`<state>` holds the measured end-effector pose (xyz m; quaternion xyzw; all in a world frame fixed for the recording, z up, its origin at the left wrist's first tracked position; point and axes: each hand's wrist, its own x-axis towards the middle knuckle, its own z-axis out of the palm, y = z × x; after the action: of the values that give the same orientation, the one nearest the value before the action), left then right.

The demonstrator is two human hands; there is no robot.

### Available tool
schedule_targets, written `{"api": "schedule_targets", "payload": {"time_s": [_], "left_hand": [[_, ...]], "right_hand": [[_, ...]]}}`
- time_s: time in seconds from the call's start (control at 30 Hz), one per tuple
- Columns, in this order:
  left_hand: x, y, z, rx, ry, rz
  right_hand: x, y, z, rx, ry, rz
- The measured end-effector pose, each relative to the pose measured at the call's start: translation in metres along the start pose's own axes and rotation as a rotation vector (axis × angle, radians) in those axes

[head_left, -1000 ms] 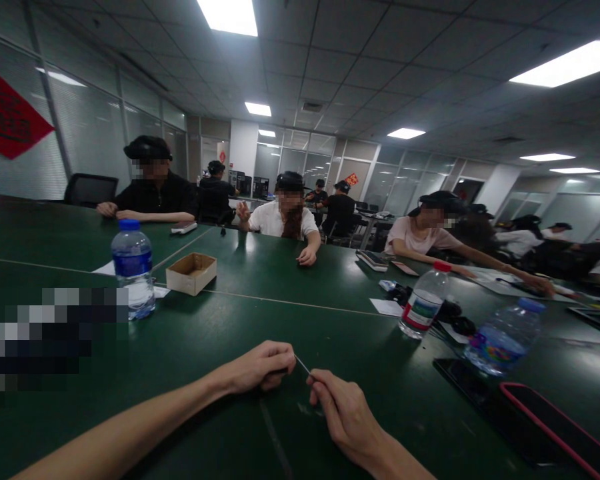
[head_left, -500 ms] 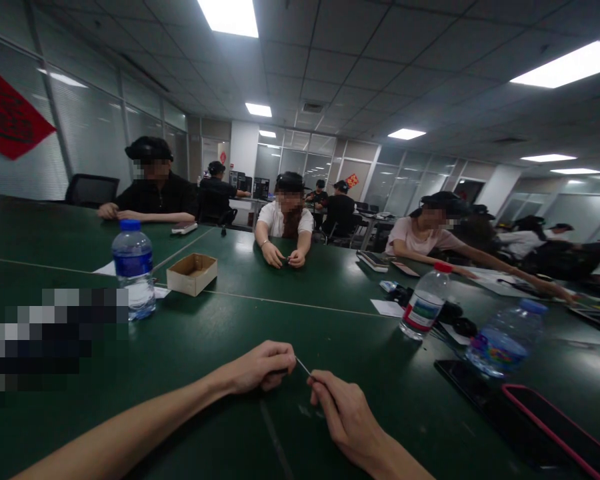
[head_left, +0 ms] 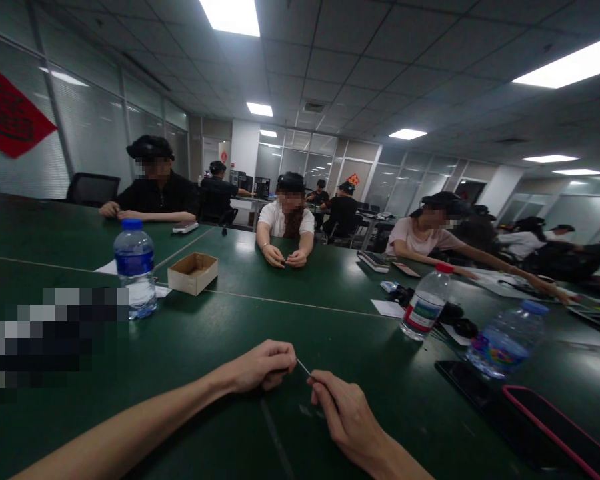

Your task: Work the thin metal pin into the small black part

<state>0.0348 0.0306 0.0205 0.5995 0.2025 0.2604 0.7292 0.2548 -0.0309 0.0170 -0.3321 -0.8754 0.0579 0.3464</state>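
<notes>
Right hand (head_left: 347,403): grip pinched on a thin rod (head_left: 304,367). Left hand (head_left: 264,365): grip curled, apparently round the far end. Rod bare between the two, slanting over the table (head_left: 180,353). Probably light, stiff, maybe slick; best held near its ends. Beyond, red-capped bottle (head_left: 424,310); farther, leftward, small open box (head_left: 194,280).

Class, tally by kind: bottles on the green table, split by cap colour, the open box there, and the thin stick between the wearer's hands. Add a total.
Blue-capped bottles: 2
Red-capped bottle: 1
Box: 1
Stick: 1
Total: 5
</notes>
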Motion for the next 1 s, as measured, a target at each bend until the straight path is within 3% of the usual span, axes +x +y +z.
{"api": "schedule_targets", "payload": {"time_s": [0.4,0.63,1.0], "left_hand": [[0.001,-0.002,0.0,0.02,0.012,0.004],[-0.002,0.007,0.014,0.496,-0.056,0.061],[-0.003,0.008,0.008,0.209,-0.014,-0.02]], "right_hand": [[0.001,-0.003,-0.001,-0.038,-0.029,0.038],[0.002,-0.001,0.001,-0.041,0.009,0.01],[0.002,-0.004,0.0,-0.017,-0.001,0.02]]}}
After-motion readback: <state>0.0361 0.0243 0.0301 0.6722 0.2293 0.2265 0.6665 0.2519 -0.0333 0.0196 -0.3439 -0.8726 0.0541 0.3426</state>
